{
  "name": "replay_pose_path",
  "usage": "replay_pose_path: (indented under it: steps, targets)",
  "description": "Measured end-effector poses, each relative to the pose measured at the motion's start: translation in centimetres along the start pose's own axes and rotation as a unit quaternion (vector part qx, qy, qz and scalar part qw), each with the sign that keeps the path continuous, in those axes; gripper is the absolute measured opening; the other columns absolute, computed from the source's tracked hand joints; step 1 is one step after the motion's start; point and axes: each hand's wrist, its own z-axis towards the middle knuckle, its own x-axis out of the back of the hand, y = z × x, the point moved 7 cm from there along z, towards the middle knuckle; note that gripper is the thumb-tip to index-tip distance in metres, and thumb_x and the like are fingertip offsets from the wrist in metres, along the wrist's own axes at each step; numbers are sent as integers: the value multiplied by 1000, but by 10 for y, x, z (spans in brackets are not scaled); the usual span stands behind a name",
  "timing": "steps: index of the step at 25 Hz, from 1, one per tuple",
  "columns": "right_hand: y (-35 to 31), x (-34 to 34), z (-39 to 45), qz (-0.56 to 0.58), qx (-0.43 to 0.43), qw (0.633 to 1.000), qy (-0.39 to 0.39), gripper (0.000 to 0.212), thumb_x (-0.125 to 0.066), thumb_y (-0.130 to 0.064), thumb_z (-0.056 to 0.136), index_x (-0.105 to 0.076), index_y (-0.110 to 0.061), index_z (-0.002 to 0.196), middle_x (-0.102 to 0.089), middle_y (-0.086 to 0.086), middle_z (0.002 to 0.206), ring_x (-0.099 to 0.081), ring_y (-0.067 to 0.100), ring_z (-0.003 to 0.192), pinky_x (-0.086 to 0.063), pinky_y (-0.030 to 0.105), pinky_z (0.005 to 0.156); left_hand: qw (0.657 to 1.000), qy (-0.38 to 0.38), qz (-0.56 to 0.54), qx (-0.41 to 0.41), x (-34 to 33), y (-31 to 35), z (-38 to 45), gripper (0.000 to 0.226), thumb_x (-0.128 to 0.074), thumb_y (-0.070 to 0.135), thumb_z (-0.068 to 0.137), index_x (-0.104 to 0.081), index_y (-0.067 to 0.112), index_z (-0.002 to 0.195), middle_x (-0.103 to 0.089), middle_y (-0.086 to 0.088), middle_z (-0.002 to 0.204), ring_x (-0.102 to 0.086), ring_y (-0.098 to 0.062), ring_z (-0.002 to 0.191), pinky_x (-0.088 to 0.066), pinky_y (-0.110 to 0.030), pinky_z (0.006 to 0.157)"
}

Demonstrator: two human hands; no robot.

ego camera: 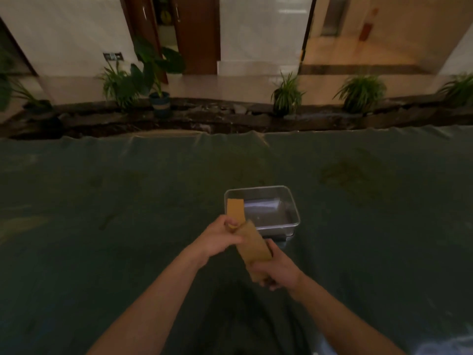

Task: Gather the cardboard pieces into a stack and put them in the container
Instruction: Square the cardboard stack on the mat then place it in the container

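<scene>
The person holds two cardboard pieces above the table, just in front of a metal container point(286, 194). The left hand point(220, 239) is closed on the lower end of a lighter cardboard strip point(235, 210), which stands nearly upright, its long axis running away from the person so that its top edge overlaps the container's near left corner in the view. The right hand point(277, 271) is clamped around the near end of a darker cardboard piece point(253, 247), whose long axis slants from the right hand up and to the left, its far end meeting the left hand's fingers beside the strip. The two pieces cross near the left hand's thumb. The container is a shallow rectangular steel tray resting on a dark green cloth point(102, 213) that covers the whole table and shows faint stains. Beyond the table's far edge lie a dark rock border, several potted plants point(288, 94), a glossy pale floor, white walls and a dark wooden door point(198, 34).
</scene>
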Motion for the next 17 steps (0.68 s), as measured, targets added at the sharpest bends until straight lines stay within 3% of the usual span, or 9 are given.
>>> replay_pose_path:
  steps: [2,4,8,13,15,17]
  targets:
    - [-9,-6,-1,168,-56,984,-9,60,-81,-28,63,-53,-36,116,-68,10,86,-59,15,52,-39,23,42,972,45,-221,65,-10,-5,5,41,-75,25,82,-60,20,120,-67,-6,121,-63,-21,106,-50,-35,76]
    - [-20,-6,0,255,-90,963,-3,51,-80,-25,71,-58,-33,116,-66,10,90,-58,13,54,-41,22,43,940,31,-322,108,-35,-8,12,41,-72,26,85,-63,12,123,-70,-14,118,-67,-30,108,-54,-39,77]
    - [-33,19,10,268,-125,955,23,46,-80,-24,76,-59,-25,117,-66,12,97,-58,15,59,-43,22,45,944,34,-304,121,-53,6,34,41,-73,31,80,-67,13,117,-71,-16,114,-67,-32,106,-56,-42,83]
    - [-39,64,34,219,-140,966,-4,55,-82,-38,72,-55,-30,119,-64,11,105,-60,16,69,-48,25,48,951,43,-278,129,-71,28,72,48,-73,35,81,-62,17,123,-67,-14,119,-63,-32,110,-54,-48,94]
    - [-45,85,45,176,-127,976,-25,58,-81,-50,68,-49,-37,115,-61,10,116,-63,23,90,-55,35,66,947,55,-282,144,-75,36,87,50,-72,37,84,-58,18,128,-65,-15,122,-62,-34,112,-52,-52,98]
    - [-47,113,60,193,-117,974,-16,60,-76,-55,71,-46,-37,119,-56,12,123,-58,32,108,-52,48,89,941,58,-288,166,-81,47,98,53,-71,39,86,-53,21,132,-61,-15,126,-60,-35,114,-51,-53,99]
